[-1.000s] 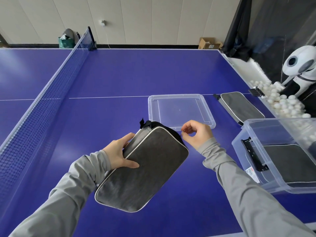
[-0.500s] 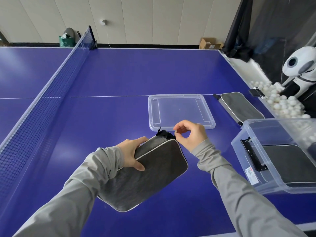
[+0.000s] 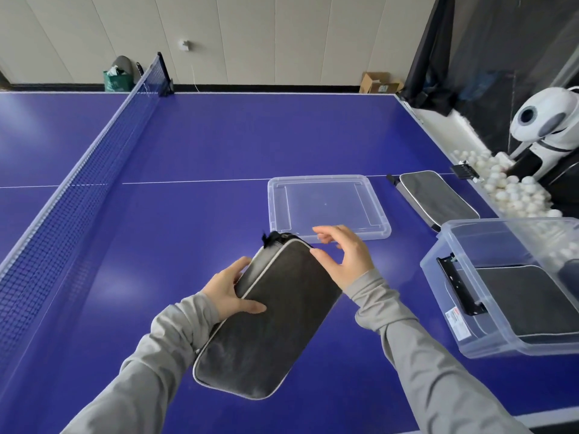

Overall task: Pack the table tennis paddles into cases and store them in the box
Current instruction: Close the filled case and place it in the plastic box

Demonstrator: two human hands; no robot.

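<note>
A dark grey paddle case (image 3: 269,324) with pale piping is held tilted above the blue table (image 3: 188,145). My left hand (image 3: 230,289) grips its left edge, thumb on top. At the case's upper right corner, my right hand (image 3: 343,255) has spread, relaxed fingers, and its thumb touches the corner. The clear plastic box (image 3: 438,274) stands at the right with a grey case (image 3: 532,299) lying inside. Another grey case (image 3: 438,202) lies on the table behind the box.
The box's clear lid (image 3: 329,206) lies flat just beyond my hands. The net (image 3: 78,183) runs along the left. A white ball machine (image 3: 545,130) and a heap of white balls (image 3: 513,189) sit off the table's right edge.
My right hand has let go of its pinch at the case's top corner and spread its fingers. The case has turned a little; my left hand keeps its grip.
</note>
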